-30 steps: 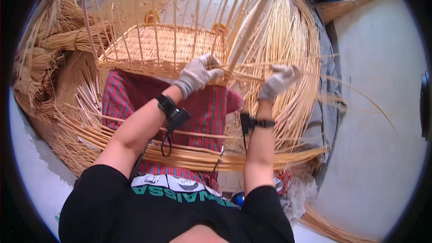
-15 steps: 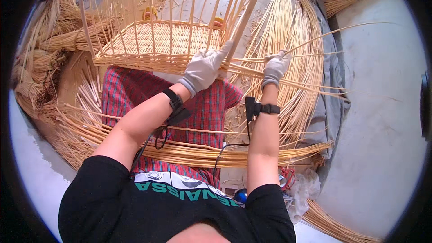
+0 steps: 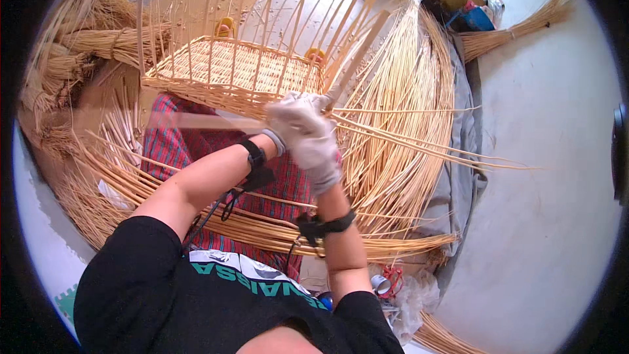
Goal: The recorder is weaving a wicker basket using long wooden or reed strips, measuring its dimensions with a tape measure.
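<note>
The partly woven wicker basket (image 3: 236, 69) rests tilted over my lap, its tall stakes spreading upward. My left hand (image 3: 288, 111), in a pale glove, is closed at its near right corner, by a thick stake (image 3: 357, 59). My gloved right hand (image 3: 314, 151), smeared by motion, overlaps the left just below that corner. It appears closed on a willow rod (image 3: 216, 122), seen as a pale blurred streak running left across the basket's front. Several other willow rods (image 3: 419, 143) stick out to the right from the corner. The gloves hide the weave between them.
A red checked cloth (image 3: 164, 134) covers my lap, with a bundle of long rods (image 3: 367, 247) across it. A fan of willow rods (image 3: 400, 124) lies right on grey cloth (image 3: 462, 131). More bundles (image 3: 118, 42) are stacked left. A blue container (image 3: 475, 18) is at far right.
My right hand has swung left and nearer to me, from the rods at the right to beside my left hand. One rod has swept from right to left. The view has shifted slightly.
</note>
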The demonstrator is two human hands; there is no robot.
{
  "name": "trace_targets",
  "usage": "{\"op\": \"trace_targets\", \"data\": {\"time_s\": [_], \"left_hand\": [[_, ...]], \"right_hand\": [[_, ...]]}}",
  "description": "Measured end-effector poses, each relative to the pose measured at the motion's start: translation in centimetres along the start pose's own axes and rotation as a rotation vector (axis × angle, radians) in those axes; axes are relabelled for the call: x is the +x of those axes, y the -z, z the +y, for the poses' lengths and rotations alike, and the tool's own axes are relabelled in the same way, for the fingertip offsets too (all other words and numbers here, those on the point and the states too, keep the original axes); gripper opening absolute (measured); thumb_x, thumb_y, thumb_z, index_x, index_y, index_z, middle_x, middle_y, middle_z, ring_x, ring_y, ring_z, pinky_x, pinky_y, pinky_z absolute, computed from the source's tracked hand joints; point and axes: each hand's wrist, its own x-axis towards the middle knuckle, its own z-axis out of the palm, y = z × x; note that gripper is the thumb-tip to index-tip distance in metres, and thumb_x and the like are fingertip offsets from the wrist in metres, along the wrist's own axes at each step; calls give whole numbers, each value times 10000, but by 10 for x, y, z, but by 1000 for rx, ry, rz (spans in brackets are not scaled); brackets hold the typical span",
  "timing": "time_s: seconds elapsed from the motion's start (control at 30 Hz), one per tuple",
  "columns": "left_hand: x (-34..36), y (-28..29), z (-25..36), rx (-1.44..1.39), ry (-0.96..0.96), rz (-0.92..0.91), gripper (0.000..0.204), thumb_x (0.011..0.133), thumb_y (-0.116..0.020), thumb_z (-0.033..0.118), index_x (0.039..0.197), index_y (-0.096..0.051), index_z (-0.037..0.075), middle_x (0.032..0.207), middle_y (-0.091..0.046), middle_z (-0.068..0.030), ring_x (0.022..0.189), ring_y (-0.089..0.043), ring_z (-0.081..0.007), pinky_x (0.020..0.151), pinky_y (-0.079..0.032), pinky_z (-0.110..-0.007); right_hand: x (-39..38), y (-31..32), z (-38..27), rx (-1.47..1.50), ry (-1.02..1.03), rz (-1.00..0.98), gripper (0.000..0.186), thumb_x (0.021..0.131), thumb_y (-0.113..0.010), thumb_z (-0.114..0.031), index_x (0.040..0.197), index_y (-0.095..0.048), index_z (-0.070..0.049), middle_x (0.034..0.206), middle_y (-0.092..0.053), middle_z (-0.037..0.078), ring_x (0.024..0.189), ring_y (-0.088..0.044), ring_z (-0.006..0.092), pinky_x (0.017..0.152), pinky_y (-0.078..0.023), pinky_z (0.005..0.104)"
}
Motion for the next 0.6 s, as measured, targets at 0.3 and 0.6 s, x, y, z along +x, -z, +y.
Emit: {"op": "trace_targets", "data": {"time_s": [0.3, 0.6], "left_hand": [[25, -107, 56, 1969, 78, 466, 300, 1030, -588, 313, 1087, -658, 26, 893, -704, -81, 808, -691, -166, 753, -597, -306], [147, -32, -56, 2546, 58, -160, 730, 912, -673, 552, 1423, -486, 67, 1063, -690, -207, 989, -683, -291, 877, -531, -383]], "right_hand": [[38, 45, 78, -244, -626, -342, 515, 826, -817, -359, 1174, -639, -23, 1019, -665, 119, 978, -651, 212, 859, -525, 344], [25, -8, 62, -738, -523, 242, 348, 854, -765, -372, 1006, -628, -91, 950, -628, 157, 832, -668, 351, 741, -529, 456]]}}
